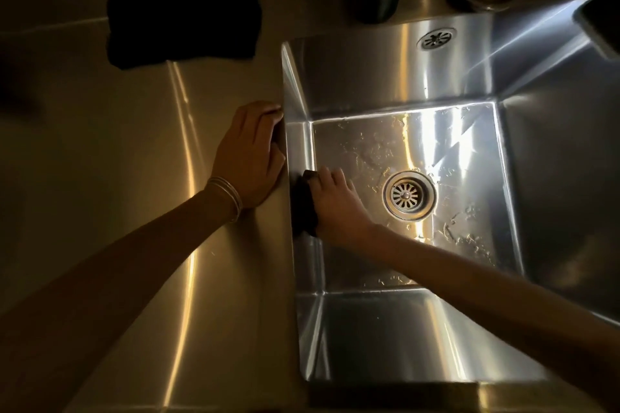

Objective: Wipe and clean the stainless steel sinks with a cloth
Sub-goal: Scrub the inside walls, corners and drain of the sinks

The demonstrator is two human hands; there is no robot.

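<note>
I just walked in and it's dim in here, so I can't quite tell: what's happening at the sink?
A person is wiping the stainless steel sink. Their right hand holds a dark cloth against the basin's left wall, low down near the floor. Their left hand rests on the counter at the sink's left rim. Water droplets lie on the basin floor around the drain. Another dark cloth lies further back on the counter.

- A stack of thin, pale metallic bangles (pixel 225 197) circles the left wrist, several slim rings lying close together just behind the left hand (pixel 250 152).
- Both forearms are bare as far as they show, as is the right hand (pixel 335 204).
</note>
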